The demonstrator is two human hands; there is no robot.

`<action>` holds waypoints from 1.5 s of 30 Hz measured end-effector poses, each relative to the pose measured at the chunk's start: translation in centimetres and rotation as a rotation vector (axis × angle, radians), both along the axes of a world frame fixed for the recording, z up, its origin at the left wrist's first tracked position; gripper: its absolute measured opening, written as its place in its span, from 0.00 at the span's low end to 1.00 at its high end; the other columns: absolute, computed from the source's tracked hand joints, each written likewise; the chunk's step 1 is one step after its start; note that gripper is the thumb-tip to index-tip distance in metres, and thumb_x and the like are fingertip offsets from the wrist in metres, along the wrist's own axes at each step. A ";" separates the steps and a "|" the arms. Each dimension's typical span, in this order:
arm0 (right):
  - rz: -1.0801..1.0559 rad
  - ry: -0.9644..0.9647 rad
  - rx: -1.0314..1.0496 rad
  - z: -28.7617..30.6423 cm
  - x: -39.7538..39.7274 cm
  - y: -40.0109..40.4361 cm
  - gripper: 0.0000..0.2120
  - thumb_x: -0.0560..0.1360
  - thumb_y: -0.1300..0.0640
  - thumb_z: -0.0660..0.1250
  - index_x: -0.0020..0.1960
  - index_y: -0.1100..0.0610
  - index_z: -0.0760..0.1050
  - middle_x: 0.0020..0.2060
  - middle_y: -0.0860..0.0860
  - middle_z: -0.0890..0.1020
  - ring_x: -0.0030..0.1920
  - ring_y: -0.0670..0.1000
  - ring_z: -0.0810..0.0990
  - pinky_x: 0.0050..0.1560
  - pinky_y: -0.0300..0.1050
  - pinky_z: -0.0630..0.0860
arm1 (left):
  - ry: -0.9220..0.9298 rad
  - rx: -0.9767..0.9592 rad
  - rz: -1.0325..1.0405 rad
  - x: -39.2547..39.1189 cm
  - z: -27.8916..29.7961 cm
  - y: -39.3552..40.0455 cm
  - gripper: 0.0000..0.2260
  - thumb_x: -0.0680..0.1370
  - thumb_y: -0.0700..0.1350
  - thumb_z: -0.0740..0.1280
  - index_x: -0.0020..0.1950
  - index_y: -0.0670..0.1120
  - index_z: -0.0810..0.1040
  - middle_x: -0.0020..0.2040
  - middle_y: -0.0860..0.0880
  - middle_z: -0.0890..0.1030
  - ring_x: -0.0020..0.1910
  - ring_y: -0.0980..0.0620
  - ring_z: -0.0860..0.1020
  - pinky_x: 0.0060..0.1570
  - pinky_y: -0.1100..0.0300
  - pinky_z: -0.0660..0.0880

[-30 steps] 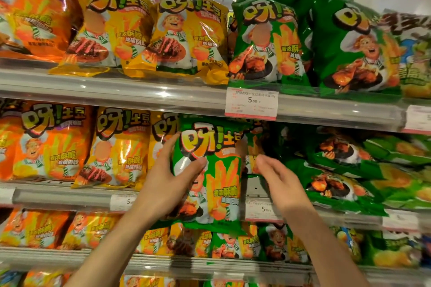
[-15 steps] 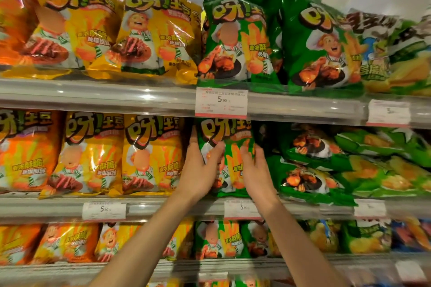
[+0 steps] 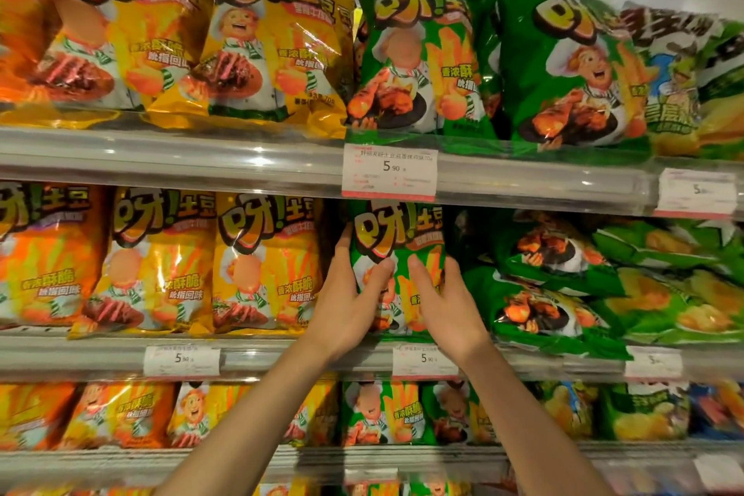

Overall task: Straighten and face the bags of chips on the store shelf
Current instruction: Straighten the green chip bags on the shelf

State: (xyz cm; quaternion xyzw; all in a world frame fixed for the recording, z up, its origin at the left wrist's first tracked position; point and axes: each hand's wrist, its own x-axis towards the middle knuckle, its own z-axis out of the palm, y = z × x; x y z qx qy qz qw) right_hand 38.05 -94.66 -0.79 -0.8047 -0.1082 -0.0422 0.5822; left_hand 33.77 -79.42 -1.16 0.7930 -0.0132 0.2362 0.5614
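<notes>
Green bag [image 3: 396, 242] now upright between hands [image 3: 350, 302]

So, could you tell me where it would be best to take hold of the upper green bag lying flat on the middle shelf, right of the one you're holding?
Probably by its front edge, coming straight in from the aisle. The flat green bag lies on another green bag, face up, so only that near edge is free; the top shelf hangs close above.
</notes>
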 end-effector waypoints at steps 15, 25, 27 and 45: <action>0.071 -0.054 0.091 -2.0 -7.4 -4.9 0.13 0.76 0.45 0.67 0.60 0.39 0.76 0.53 0.30 0.81 0.56 0.32 0.79 0.50 0.23 0.72 | -0.004 -0.014 -0.008 -7.7 -1.6 2.7 0.25 0.75 0.61 0.67 0.72 0.61 0.70 0.64 0.62 0.76 0.61 0.67 0.76 0.56 0.72 0.74; -0.062 0.059 0.107 -4.3 -9.1 -11.5 0.14 0.73 0.45 0.66 0.52 0.49 0.83 0.42 0.45 0.87 0.44 0.43 0.85 0.41 0.36 0.79 | 0.185 -0.174 -0.007 -8.7 -5.2 -1.9 0.08 0.81 0.50 0.68 0.52 0.65 0.81 0.48 0.59 0.84 0.49 0.60 0.82 0.52 0.57 0.78; -0.084 0.076 0.098 -4.3 -8.7 -13.4 0.09 0.77 0.48 0.66 0.51 0.48 0.83 0.42 0.44 0.87 0.43 0.43 0.85 0.43 0.38 0.76 | 0.167 -0.167 0.002 -8.3 -5.0 -3.4 0.07 0.80 0.52 0.68 0.52 0.65 0.82 0.48 0.60 0.85 0.49 0.60 0.82 0.48 0.64 0.76; -0.082 -0.267 -0.109 3.0 -1.7 -27.0 0.08 0.79 0.50 0.65 0.44 0.47 0.81 0.36 0.42 0.84 0.34 0.43 0.81 0.31 0.35 0.73 | -0.020 -0.028 0.199 -0.4 3.2 -17.1 0.26 0.74 0.70 0.63 0.68 0.61 0.72 0.61 0.62 0.76 0.55 0.65 0.77 0.51 0.61 0.76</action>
